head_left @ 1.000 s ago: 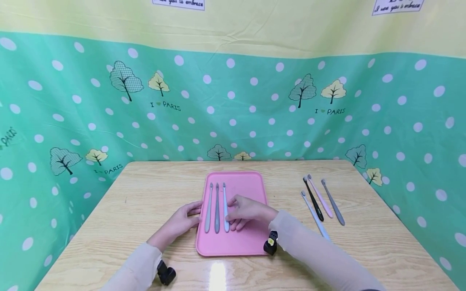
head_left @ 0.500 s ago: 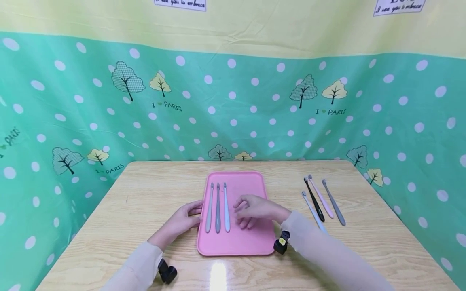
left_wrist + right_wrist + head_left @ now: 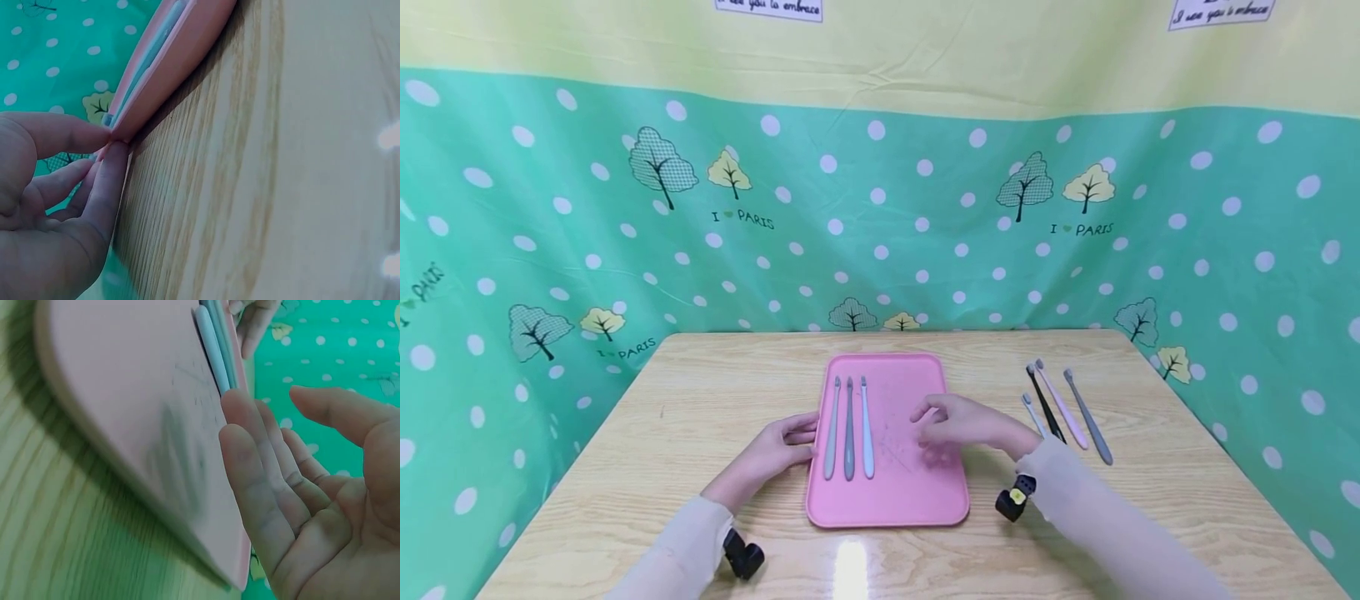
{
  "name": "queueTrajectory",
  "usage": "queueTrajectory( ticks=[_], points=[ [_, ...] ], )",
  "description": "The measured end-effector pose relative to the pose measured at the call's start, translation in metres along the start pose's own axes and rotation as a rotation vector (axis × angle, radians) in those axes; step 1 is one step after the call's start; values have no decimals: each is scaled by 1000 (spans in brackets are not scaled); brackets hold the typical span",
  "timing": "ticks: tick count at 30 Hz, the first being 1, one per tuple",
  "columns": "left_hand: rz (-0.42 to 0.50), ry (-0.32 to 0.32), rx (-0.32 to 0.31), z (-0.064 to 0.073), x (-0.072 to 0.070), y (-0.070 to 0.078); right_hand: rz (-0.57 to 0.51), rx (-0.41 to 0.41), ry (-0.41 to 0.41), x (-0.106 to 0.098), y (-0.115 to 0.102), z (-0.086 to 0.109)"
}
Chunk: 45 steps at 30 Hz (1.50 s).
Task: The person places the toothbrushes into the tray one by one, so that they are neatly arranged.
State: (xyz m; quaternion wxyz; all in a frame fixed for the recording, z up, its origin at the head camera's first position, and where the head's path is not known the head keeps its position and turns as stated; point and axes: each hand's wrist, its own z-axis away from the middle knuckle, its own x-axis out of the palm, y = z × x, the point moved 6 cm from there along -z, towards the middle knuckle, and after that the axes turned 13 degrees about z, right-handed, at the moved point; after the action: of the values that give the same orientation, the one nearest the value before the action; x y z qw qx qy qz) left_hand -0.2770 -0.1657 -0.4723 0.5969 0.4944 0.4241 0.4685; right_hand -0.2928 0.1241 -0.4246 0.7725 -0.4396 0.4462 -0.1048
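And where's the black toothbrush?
In the head view, the black toothbrush lies on the table, right of the pink tray, between the pink toothbrush and a light-blue one.

The person wears plain off-white long sleeves, the left sleeve (image 3: 673, 546) and right sleeve (image 3: 1116, 521) both lightly creased. At each cuff sits a small, rounded black camera, the left camera (image 3: 743, 557) and the right camera (image 3: 1011, 503), the latter marked with a yellow patch (image 3: 1017, 496).

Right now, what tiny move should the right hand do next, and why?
Probably reach right for the slim pale-blue toothbrush on the wood-grain table: the bare right hand holds nothing, and three slim grey and pale-blue toothbrushes already lie side by side on the pink rectangular tray, with room to their right.
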Motion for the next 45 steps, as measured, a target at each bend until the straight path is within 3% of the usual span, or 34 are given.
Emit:
queueTrajectory(
  ticks=[12, 19, 30, 39, 45],
  points=[
    [122, -82, -15, 2, 2, -1, 0, -5, -5, -27, 23, 30],
    [133, -87, -14, 1, 2, -2, 21, 36, 20, -43, 34, 48],
    [140, -82, -17, 1, 2, -2, 47, 23, 76, -66, 47, 81],
    [129, -40, -29, 2, 0, -2, 40, 76, 95, -74, 67, 106],
    [128, -51, -14, 1, 2, -3, 47, 99, 105, -76, 83, 122]
  ],
)
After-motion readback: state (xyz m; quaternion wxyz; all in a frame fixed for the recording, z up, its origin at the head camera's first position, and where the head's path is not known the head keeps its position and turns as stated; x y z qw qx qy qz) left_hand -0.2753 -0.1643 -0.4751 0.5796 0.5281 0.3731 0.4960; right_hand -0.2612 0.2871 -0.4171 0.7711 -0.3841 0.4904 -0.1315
